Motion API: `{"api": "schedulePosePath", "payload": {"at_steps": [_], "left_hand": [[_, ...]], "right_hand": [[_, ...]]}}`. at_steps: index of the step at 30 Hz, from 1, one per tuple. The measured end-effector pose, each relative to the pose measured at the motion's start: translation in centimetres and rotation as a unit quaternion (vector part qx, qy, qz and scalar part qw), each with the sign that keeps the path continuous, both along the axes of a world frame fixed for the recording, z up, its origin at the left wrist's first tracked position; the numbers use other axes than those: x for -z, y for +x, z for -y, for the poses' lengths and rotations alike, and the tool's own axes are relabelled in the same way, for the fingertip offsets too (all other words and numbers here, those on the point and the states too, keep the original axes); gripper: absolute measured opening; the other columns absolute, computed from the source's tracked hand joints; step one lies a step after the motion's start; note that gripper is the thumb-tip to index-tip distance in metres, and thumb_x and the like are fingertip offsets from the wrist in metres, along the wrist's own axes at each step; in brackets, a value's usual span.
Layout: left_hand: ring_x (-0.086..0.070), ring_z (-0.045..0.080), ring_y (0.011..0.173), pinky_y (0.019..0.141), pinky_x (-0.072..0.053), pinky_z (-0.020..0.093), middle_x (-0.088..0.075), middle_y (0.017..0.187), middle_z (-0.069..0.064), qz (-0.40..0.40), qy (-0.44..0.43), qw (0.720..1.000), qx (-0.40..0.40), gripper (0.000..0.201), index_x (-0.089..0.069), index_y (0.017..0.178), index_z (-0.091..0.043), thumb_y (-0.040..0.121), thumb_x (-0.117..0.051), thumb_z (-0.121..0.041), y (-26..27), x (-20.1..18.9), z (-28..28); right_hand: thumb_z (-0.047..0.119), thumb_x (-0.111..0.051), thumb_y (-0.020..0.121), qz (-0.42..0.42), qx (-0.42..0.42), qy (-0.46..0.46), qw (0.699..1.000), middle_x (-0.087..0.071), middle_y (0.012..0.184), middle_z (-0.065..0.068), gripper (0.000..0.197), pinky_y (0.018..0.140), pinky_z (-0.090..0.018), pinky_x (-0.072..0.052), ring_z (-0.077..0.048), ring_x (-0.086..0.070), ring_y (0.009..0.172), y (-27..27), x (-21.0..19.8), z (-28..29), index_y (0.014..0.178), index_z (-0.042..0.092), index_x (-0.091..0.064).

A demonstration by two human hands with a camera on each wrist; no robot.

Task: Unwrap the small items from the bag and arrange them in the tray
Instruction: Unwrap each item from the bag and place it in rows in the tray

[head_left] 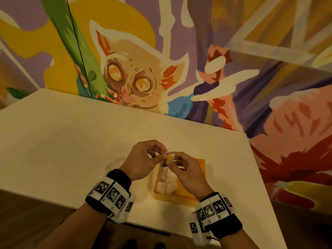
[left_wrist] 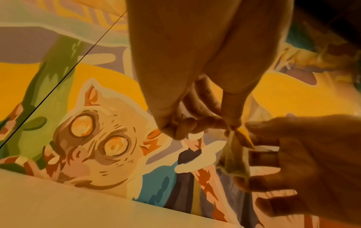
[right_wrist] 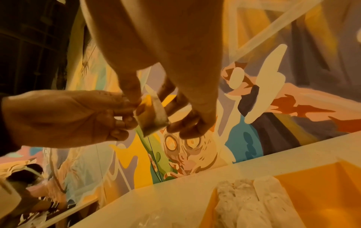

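Item: 1 small wrapped piece, yellow inside a clear wrapper, held in the air above the orange tray. Your left hand pinches its upper end; your right hand pinches the side nearest it. Its long axis hangs downward between both sets of fingers. Tray lies directly below on the white surface, already holding white pieces.

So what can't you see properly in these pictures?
- The item: head view, too small, both hands cover it; whether its wrapper is off is unclear.
- The tray: head view, right hand hides its middle; right wrist view, cut off by the edge.
- The bag: head view, faint, behind the left hand.
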State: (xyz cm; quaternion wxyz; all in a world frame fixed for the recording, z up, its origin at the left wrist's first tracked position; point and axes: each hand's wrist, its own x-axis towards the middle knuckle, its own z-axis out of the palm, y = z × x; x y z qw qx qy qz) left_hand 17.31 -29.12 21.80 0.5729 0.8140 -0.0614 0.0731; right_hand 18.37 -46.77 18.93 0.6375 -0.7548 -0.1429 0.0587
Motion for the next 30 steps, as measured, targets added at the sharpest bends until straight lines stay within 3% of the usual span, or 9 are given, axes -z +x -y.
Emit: {"api": "schedulePosePath", "payload": {"at_steps": [3, 6, 9, 13, 17, 20, 24, 27, 30], "left_hand": [[-0.053, 0.001, 0.066, 0.06, -0.039, 0.009, -0.067, 0.078, -0.02, 0.035, 0.043, 0.998, -0.001, 0.012, -0.07, 0.081, -0.025, 0.081, -0.076, -0.014, 0.0, 0.0, 0.1], [-0.051, 0.002, 0.068, 0.062, -0.036, 0.008, -0.064, 0.077, -0.026, 0.056, 0.056, 0.997, -0.002, 0.013, -0.069, 0.081, -0.024, 0.081, -0.077, -0.014, 0.3, 0.0, 0.0], [-0.049, 0.004, 0.068, 0.063, -0.036, 0.009, -0.063, 0.078, -0.029, 0.053, 0.08, 0.995, 0.005, 0.012, -0.069, 0.083, -0.026, 0.081, -0.076, -0.016, 0.3, 0.3, 0.0], [-0.049, 0.007, 0.071, 0.065, -0.036, 0.012, -0.065, 0.08, -0.024, 0.051, 0.093, 0.994, 0.016, 0.015, -0.068, 0.083, -0.031, 0.08, -0.077, -0.019, 0.3, 0.7, 0.1], [-0.049, 0.009, 0.075, 0.073, -0.042, 0.025, -0.064, 0.082, -0.028, 0.064, 0.109, 0.992, 0.017, 0.015, -0.067, 0.083, -0.033, 0.08, -0.078, -0.022, 0.6, 0.8, 0.1], [-0.048, 0.007, 0.075, 0.072, -0.041, 0.026, -0.062, 0.08, -0.029, 0.062, 0.112, 0.992, 0.003, 0.017, -0.067, 0.083, -0.036, 0.08, -0.078, -0.024, 1.0, 1.3, 0.1], [-0.049, 0.005, 0.073, 0.064, -0.036, 0.012, -0.064, 0.08, -0.025, 0.033, 0.102, 0.994, -0.018, 0.014, -0.065, 0.084, -0.035, 0.082, -0.075, -0.026, 1.3, 2.9, 0.6], [-0.056, 0.004, 0.07, 0.06, -0.039, 0.009, -0.066, 0.082, -0.018, -0.033, 0.107, 0.993, -0.042, 0.008, -0.064, 0.086, -0.032, 0.087, -0.07, -0.027, 1.5, 4.8, 0.9], [-0.059, 0.001, 0.071, 0.061, -0.042, 0.009, -0.067, 0.092, -0.01, -0.121, 0.125, 0.984, -0.048, 0.005, -0.064, 0.095, -0.024, 0.09, -0.065, -0.023, 1.5, 7.2, 1.1]], "right_hand": [[0.024, -0.068, 0.089, 0.037, 0.026, -0.04, 0.998, -0.071, 0.078, 0.004, 0.008, 0.071, -0.02, -0.049, -0.01, -0.065, 0.08, 0.3, 0.4, -0.1, 0.084, 0.019, -0.071], [0.024, -0.07, 0.088, 0.058, 0.031, -0.076, 0.995, -0.057, 0.062, 0.007, 0.025, 0.063, -0.021, -0.044, -0.008, -0.054, 0.065, 0.4, 1.2, -0.1, 0.066, 0.016, -0.061], [0.028, -0.071, 0.086, 0.062, 0.018, -0.106, 0.992, -0.062, 0.069, 0.005, 0.019, 0.065, -0.028, -0.048, -0.008, -0.058, 0.069, 0.5, 1.3, 0.0, 0.073, 0.015, -0.065], [0.032, -0.073, 0.084, 0.053, -0.008, -0.09, 0.994, -0.07, 0.09, 0.007, 0.017, 0.066, -0.025, -0.05, -0.012, -0.063, 0.081, 0.7, 1.1, 0.1, 0.098, 0.024, -0.073], [0.032, -0.07, 0.086, 0.064, 0.001, -0.129, 0.99, -0.069, 0.077, -0.002, 0.016, 0.07, -0.043, -0.051, -0.019, -0.061, 0.074, 0.9, 1.8, 0.3, 0.085, 0.017, -0.074], [0.033, -0.07, 0.086, 0.049, -0.005, -0.144, 0.988, -0.071, 0.079, 0.001, 0.017, 0.071, -0.037, -0.052, -0.015, -0.062, 0.073, 1.4, 2.1, 0.7, 0.087, 0.017, -0.075], [0.03, -0.073, 0.084, -0.009, -0.003, -0.187, 0.982, -0.07, 0.076, -0.002, 0.018, 0.072, -0.037, -0.053, -0.017, -0.064, 0.073, 3.2, 3.1, 1.8, 0.078, 0.013, -0.074], [0.03, -0.075, 0.083, -0.056, 0.031, -0.239, 0.969, -0.068, 0.074, -0.006, 0.028, 0.064, -0.03, -0.045, -0.012, -0.058, 0.063, 5.1, 4.5, 3.1, 0.075, 0.003, -0.07], [0.029, -0.075, 0.083, -0.072, 0.072, -0.315, 0.944, -0.068, 0.076, -0.012, 0.029, 0.062, -0.027, -0.041, -0.021, -0.059, 0.07, 7.0, 5.9, 4.4, 0.075, 0.002, -0.069]]}}
